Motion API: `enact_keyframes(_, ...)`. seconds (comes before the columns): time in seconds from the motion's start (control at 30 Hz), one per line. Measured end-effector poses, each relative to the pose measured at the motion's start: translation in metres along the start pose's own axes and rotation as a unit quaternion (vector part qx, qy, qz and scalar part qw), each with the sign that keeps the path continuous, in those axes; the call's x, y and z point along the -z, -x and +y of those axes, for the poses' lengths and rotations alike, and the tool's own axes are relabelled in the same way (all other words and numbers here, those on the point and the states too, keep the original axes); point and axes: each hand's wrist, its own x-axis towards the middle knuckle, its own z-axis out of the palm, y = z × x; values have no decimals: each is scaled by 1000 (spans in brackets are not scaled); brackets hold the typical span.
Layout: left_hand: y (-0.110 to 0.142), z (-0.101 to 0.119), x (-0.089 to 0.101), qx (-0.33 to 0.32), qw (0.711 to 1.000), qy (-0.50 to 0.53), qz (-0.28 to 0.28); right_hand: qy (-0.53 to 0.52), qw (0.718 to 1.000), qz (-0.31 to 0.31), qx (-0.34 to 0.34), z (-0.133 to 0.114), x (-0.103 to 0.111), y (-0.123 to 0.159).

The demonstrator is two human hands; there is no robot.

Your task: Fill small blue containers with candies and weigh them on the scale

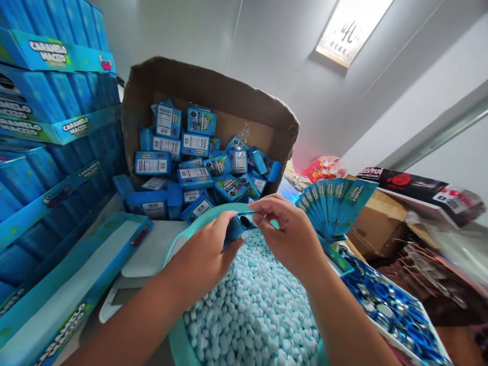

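Note:
Above the basin, my left hand [217,244] is wrapped round a small blue candy tin [233,231] with a dark round opening facing up. My right hand [285,229] pinches the tin's end beside that opening; my fingers partly hide what they grip there. Below both hands, a teal basin [178,333] is full of small pale blue candies [251,300]. Several blue printed tins [194,175] lie jumbled in and in front of a cardboard box [213,76] behind the basin.
Stacked blue display trays [53,51] rise at the left, with a long display tray [87,284] beside a white scale [143,254]. On the right are fanned blue cards [335,203], a white tray of blue and silver caps [389,305] and a brown carton [375,218].

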Motion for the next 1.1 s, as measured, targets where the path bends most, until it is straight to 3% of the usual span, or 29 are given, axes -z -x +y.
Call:
enact_keyframes(0.27,1,4,1,0,999,-38,-17,-244,969,-24,-36,-3,-6,0)
enact_keyframes(0.4,0,1,-1,16,1000,8,6,-199,979,49,4,2,3,-3)
enact_keyframes(0.47,-3,-2,-3,37,996,51,56,-148,985,86,14,8,6,-5)
enact_keyframes(0.53,-7,-6,-6,54,986,105,118,-91,992,81,-16,13,8,-6)
enact_keyframes(0.57,-9,-8,-6,53,978,133,149,-57,996,46,-44,15,7,-5)
enact_keyframes(0.63,-13,-10,-6,37,960,186,205,25,991,-87,-96,17,5,-2)
enact_keyframes(0.7,-16,-10,-4,11,945,226,236,112,957,-242,-117,15,0,3)
enact_keyframes(0.77,-17,-8,-2,-5,935,253,249,167,920,-341,-102,10,-6,8)
enact_keyframes(0.87,-17,-4,-1,-2,928,278,247,176,906,-382,-42,2,-18,14)
enact_keyframes(1.1,-19,-8,-3,0,920,299,252,162,908,-382,59,7,-34,18)
